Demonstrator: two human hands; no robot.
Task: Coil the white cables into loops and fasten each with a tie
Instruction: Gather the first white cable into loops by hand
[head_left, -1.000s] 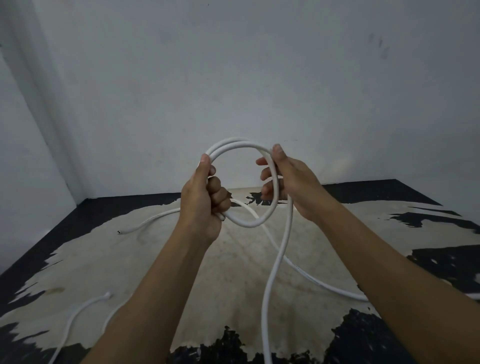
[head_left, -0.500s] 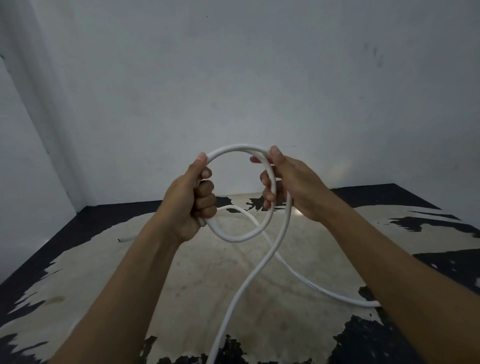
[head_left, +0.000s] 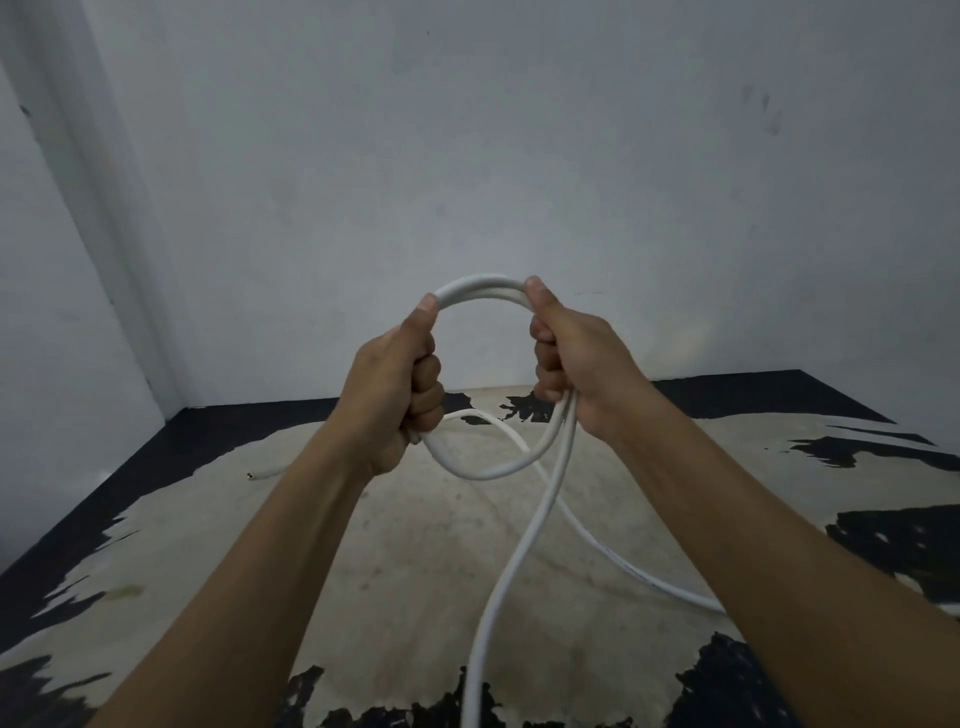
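Head view: left hand (head_left: 397, 387) clenched around the left side of a round loop of thick white plastic cable (head_left: 480, 287), thumb laid up along the strands. Right hand (head_left: 574, 358) clenched around the loop's right side, thumb pressed on top. Loop held upright in the air between both fists, in front of a pale grey plaster wall (head_left: 519, 156). Loose length hanging from the right fist down to the worn beige floor with flaking black paint (head_left: 415, 571), trailing right and toward the bottom edge. Cut cable end (head_left: 258, 473) lying on the floor, well left.
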